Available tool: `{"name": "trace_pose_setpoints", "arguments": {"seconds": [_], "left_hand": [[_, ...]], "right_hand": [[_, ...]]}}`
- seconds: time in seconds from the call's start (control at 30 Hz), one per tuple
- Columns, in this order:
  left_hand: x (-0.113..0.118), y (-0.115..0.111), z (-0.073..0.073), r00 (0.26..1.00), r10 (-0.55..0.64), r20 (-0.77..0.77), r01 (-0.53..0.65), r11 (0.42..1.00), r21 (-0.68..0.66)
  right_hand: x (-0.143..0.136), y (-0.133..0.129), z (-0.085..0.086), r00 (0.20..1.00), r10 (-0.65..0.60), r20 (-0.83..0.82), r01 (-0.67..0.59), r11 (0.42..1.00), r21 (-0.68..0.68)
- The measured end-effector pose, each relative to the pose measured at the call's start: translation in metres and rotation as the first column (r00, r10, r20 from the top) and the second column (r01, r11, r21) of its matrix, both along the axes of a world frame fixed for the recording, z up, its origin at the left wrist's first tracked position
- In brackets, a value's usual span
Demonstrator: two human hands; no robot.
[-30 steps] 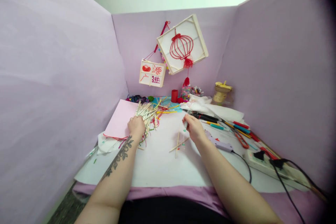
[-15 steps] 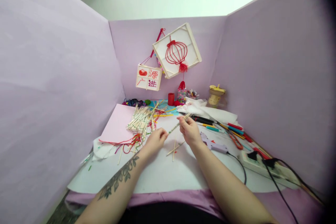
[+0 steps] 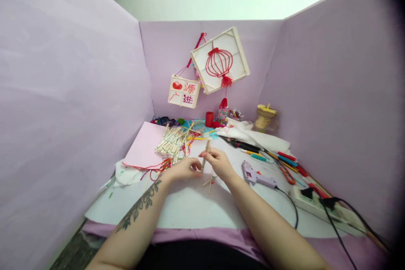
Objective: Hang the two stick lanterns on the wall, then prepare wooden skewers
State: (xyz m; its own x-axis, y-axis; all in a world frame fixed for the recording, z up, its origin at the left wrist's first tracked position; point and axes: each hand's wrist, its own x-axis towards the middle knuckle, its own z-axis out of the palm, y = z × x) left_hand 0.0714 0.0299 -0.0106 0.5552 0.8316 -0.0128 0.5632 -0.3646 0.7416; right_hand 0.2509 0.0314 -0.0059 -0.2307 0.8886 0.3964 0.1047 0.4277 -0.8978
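Note:
My left hand (image 3: 184, 169) and my right hand (image 3: 218, 162) meet over the middle of the white work sheet (image 3: 193, 202). Together they pinch a thin wooden stick (image 3: 205, 152) that points up and away from me. Two more sticks (image 3: 210, 180) lie crossed on the sheet just below my hands. A heap of wooden sticks (image 3: 172, 140) mixed with red cord lies to the left, partly on a pink paper sheet (image 3: 144, 145).
A lilac glue gun (image 3: 255, 175) with a black cable lies right of my hands. Pens, scissors and a power strip (image 3: 319, 202) run along the right. Two framed lantern pieces (image 3: 220, 60) hang on the back wall above small jars. Purple partitions close three sides.
My left hand left the stick heap and came right to join my right hand. The right hand shifted left and turned its stick more upright. The glue gun is now uncovered.

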Motion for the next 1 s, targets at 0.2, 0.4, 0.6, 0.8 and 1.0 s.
{"name": "trace_pose_setpoints", "arguments": {"seconds": [0.2,0.4,0.6,0.8,1.0], "left_hand": [[-0.008,0.009,-0.006,0.990,-0.035,0.138,0.041,0.998,-0.041],[-0.004,0.012,-0.020,0.990,0.004,0.141,0.011,0.994,-0.106],[0.003,0.002,-0.007,0.998,0.053,-0.034,-0.047,0.986,0.161],[0.005,-0.002,-0.003,0.988,0.057,-0.141,-0.011,0.952,0.306],[-0.010,0.009,0.001,0.937,0.347,0.026,-0.336,0.882,0.330]], "right_hand": [[-0.014,0.000,-0.013,0.978,0.063,0.199,-0.073,0.996,0.043],[-0.017,0.003,-0.023,0.975,0.096,0.202,-0.093,0.995,-0.025],[0.002,0.006,-0.007,0.949,-0.058,-0.309,0.011,0.988,-0.152],[0.029,0.017,0.008,0.752,-0.201,-0.628,0.060,0.969,-0.238],[0.077,0.028,0.023,0.458,-0.340,-0.821,0.242,0.937,-0.253]]}}
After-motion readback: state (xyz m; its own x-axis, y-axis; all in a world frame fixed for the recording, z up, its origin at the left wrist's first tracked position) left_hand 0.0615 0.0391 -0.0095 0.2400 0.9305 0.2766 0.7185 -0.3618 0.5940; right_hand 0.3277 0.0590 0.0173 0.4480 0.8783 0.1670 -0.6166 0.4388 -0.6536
